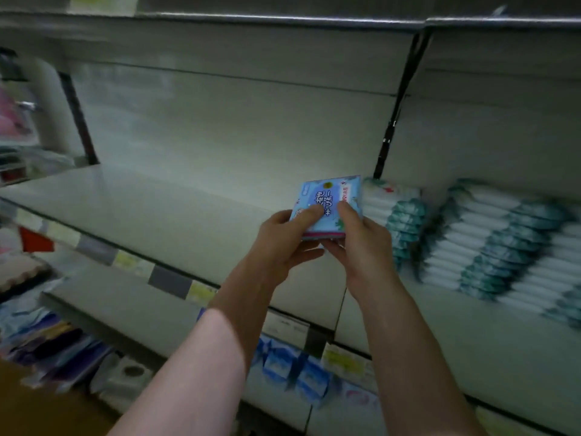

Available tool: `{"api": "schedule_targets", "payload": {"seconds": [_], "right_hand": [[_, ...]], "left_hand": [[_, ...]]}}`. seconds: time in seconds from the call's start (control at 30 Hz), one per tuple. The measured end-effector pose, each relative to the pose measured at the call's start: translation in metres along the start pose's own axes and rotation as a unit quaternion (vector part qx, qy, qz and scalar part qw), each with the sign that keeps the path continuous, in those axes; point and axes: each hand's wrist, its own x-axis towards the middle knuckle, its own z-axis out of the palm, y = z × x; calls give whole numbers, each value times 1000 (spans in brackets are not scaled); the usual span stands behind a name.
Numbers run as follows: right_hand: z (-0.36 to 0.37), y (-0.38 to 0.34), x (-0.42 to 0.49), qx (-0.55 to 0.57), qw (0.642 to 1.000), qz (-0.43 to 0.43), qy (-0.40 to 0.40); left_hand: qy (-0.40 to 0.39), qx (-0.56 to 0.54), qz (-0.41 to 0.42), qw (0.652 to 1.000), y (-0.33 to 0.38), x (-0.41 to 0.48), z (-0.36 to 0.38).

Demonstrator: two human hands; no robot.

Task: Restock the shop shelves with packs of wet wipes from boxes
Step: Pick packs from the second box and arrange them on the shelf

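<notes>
A light blue pack of wet wipes [328, 199] with dark blue writing is held over the grey shelf [141, 212], close to its right end. My left hand [287, 237] grips the pack's near left side, thumb on top. My right hand [361, 243] grips its near right side, thumb on top and fingers underneath. Something pink shows under the blue pack; I cannot tell if it is a second pack. Just right of the pack stands a stack of white and teal wipe packs [396, 218].
More white and teal packs [509, 247] are stacked on the adjoining shelf to the right. A black upright bracket [390, 133] divides the two shelf bays. Price labels [132, 261] line the shelf edge. Blue packs [283, 363] sit on the lower shelf. Another shelf [283, 20] runs overhead.
</notes>
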Motion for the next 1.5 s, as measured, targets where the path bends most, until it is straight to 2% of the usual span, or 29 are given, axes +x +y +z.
{"api": "schedule_targets", "payload": {"seconds": [0.2, 0.3, 0.43, 0.57, 0.63, 0.67, 0.77, 0.83, 0.9, 0.93, 1.0, 1.13, 1.17, 1.27, 1.33, 1.4, 1.5], "right_hand": [[-3, -6, 23, 86, 993, 19, 82], [-11, -8, 29, 67, 991, 2, 115], [-25, -9, 33, -78, 988, -54, 126], [-39, -11, 43, -263, 951, -132, 94], [-48, -14, 51, -356, 908, -196, 100], [-52, -16, 55, -409, 875, -234, 115], [-62, -23, 67, -576, 731, -332, 154], [-63, -31, 76, -625, 654, -402, 140], [-66, -41, 82, -643, 607, -450, 122], [-68, -47, 82, -644, 601, -460, 112], [-73, -57, 80, -626, 636, -438, 108], [-89, -66, 83, -581, 722, -335, 171], [-90, -68, 85, -544, 755, -322, 173], [-85, -77, 89, -336, 895, -252, 151], [-81, -78, 91, -200, 956, -171, 130], [-79, -78, 93, -83, 986, -88, 115], [-75, -75, 96, 10, 993, -15, 119]], "left_hand": [[-27, -17, -31, 999, 25, 40, 7], [-41, -83, -52, 994, 30, 55, 6], [-71, -148, -107, 981, 24, 68, 13], [-80, -170, -141, 972, 20, 71, 30], [-90, -173, -146, 970, 20, 72, 39], [-95, -177, -148, 968, 22, 73, 43], [-101, -198, -150, 963, 28, 76, 53], [-101, -204, -151, 962, 33, 77, 57], [-102, -213, -158, 959, 35, 76, 61], [-101, -219, -160, 957, 36, 77, 61], [-90, -240, -158, 954, 36, 80, 60], [-68, -266, -153, 949, 36, 91, 55], [-65, -268, -157, 948, 35, 93, 55], [-53, -255, -162, 952, 33, 96, 57], [-41, -222, -142, 964, 33, 96, 58], [-35, -195, -110, 974, 31, 96, 58], [-59, -146, -87, 984, 33, 90, 62]]}}
